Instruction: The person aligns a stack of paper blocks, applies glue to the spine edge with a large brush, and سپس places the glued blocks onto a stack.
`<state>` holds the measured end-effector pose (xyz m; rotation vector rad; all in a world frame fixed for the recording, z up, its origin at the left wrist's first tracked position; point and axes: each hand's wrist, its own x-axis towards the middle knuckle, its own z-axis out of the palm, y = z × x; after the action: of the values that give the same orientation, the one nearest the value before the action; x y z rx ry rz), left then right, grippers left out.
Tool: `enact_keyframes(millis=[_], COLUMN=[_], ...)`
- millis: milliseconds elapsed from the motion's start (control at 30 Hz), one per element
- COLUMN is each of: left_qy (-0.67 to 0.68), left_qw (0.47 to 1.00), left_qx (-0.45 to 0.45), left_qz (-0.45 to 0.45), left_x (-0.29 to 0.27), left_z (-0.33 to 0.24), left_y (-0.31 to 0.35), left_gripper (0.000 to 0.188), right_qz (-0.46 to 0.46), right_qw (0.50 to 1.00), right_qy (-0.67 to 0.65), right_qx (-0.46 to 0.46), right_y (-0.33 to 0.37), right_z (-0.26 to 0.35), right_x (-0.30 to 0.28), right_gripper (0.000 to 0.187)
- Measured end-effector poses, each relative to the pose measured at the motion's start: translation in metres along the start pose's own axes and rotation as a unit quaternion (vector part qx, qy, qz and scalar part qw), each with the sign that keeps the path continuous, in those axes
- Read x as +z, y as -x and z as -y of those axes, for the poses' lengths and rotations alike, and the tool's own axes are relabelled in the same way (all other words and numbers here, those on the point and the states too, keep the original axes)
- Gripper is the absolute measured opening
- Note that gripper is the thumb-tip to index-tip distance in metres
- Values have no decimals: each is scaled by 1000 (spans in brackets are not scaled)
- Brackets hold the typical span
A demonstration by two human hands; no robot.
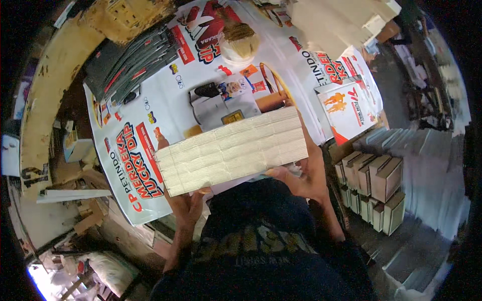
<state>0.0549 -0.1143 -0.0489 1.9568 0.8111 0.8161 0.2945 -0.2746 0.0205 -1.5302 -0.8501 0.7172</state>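
A long cream block (233, 150) with fine ridges and wavy cross lines, looking like stacked folded paper with the spines up, is held level in front of my body. My left hand (186, 198) closes on its left end, with the thumb at the near edge. My right hand (309, 173) grips its right end, the thumb near the lower edge. Most of the fingers are hidden beneath and behind the block. Beyond it, a wide brush (238, 31) rests at a pale round container (240, 52) on the printed sheet (175, 108) covering the table.
A fanned stack of dark covers (133, 60) lies at the far left of the table. A pale board or carton (341, 22) stands at the far right. To my right are stacked pale book blocks (384, 175). Worn yellowish wood (42, 100) curves along the left.
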Motion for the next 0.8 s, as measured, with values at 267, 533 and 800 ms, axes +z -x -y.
enact_keyframes(millis=[267, 533, 800], left_qy=[-170, -18, -47], left_qw=[983, 996, 988], left_qx=[4, 66, 135], left_qz=[66, -50, -59], left_x=[-8, -1, 6], left_z=[-14, -13, -30], left_y=[-10, -47, -54], left_gripper=[85, 66, 49], right_qz=[-27, -80, -171], right_qw=[999, 991, 780], right_qy=[-22, 88, 545], right_qx=[29, -57, -254], right_y=[4, 1, 38], right_z=[-6, -2, 4], right_x=[8, 1, -6], right_gripper=[88, 109, 75])
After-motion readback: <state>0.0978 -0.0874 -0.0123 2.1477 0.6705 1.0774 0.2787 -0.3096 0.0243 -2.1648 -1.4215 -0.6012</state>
